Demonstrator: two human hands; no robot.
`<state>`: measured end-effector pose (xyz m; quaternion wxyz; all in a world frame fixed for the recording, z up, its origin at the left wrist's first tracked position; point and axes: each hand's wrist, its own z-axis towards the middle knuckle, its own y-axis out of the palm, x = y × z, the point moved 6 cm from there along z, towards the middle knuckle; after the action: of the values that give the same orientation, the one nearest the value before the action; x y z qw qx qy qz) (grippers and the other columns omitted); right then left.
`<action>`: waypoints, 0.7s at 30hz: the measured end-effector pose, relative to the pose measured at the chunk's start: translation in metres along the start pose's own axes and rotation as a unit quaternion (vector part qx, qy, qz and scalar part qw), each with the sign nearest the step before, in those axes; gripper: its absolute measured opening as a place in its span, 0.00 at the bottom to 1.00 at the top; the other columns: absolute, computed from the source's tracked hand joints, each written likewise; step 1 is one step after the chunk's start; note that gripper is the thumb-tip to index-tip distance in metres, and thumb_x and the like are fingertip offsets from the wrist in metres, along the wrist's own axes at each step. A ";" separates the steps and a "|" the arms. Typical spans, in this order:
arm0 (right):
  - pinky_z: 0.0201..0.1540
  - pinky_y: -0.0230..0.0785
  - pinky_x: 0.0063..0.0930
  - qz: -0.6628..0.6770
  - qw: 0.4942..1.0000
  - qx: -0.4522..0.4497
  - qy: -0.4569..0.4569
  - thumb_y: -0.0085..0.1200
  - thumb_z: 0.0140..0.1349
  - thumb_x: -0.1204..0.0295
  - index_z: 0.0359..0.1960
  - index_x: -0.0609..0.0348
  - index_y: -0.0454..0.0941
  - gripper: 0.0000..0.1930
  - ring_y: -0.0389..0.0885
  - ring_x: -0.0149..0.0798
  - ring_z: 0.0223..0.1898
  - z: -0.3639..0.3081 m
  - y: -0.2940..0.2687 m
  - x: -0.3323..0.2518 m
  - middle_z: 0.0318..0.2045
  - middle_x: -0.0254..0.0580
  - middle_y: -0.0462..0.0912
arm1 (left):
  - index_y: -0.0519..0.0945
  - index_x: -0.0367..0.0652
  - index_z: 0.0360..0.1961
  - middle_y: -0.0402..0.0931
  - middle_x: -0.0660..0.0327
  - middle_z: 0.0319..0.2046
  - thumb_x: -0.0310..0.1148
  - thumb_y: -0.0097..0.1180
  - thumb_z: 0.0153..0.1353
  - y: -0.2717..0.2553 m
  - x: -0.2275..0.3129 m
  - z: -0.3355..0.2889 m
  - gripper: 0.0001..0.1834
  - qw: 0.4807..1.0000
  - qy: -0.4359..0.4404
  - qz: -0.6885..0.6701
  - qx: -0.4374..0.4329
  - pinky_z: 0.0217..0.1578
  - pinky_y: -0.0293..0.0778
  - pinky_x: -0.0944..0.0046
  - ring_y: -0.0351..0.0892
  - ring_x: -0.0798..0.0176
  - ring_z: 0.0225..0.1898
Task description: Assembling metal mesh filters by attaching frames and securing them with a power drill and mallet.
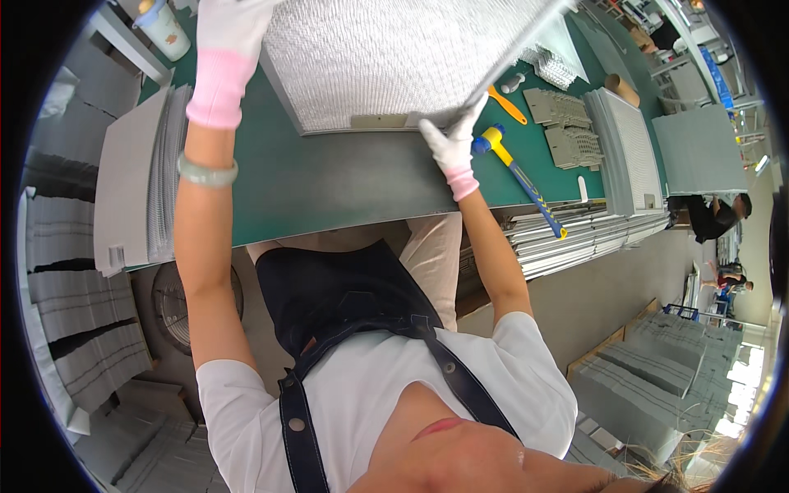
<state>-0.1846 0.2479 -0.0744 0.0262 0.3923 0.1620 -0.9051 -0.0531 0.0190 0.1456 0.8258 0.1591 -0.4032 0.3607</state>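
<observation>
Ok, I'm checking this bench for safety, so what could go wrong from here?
The blue-and-yellow mallet's handle overhangs the green tabletop's near edge, so a bump could knock it off. Its head lies close to the right hand, at the silvery framed panel's near right corner; moving either might jostle it. The orange-handled tool near that corner could also get swept aside.

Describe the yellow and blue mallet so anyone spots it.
On the green workbench, find the white gloved right hand. Just right of it lies the yellow and blue mallet, its handle jutting past the near edge. Its hammer head sets it apart from the slim orange tool beyond.
</observation>
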 end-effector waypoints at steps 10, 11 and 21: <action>0.35 0.69 0.40 -0.341 0.931 -0.123 -0.040 0.66 0.38 0.60 0.62 0.46 0.49 0.49 0.72 0.55 0.33 0.007 0.004 -0.001 0.40 0.55 0.65 | 0.75 0.37 0.38 0.75 0.67 0.31 0.25 0.57 0.53 0.006 -0.021 0.032 0.11 0.999 -0.001 -0.034 -0.016 0.34 0.68 0.73 0.72 0.75 0.31; 0.37 0.69 0.41 -0.356 0.926 -0.121 -0.038 0.66 0.37 0.61 0.62 0.42 0.49 0.49 0.72 0.54 0.36 0.005 -0.031 0.026 0.41 0.55 0.67 | 0.75 0.37 0.38 0.75 0.68 0.31 0.26 0.57 0.53 0.045 -0.049 0.034 0.10 0.996 -0.027 -0.076 -0.042 0.35 0.68 0.73 0.72 0.75 0.32; 0.36 0.66 0.16 0.306 0.951 -0.020 0.025 0.53 0.55 0.77 0.36 0.64 0.77 0.07 0.74 0.21 0.30 0.117 -0.055 -0.066 0.30 0.31 0.79 | 0.71 0.36 0.43 0.74 0.66 0.33 0.25 0.52 0.56 -0.008 -0.029 0.021 0.13 0.993 -0.031 -0.086 -0.073 0.39 0.69 0.72 0.73 0.72 0.35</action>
<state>-0.2303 0.2576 0.0630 0.3059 0.4447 0.0527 -0.8402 -0.0710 -0.0116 0.1360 0.8502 0.1437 -0.4388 0.2530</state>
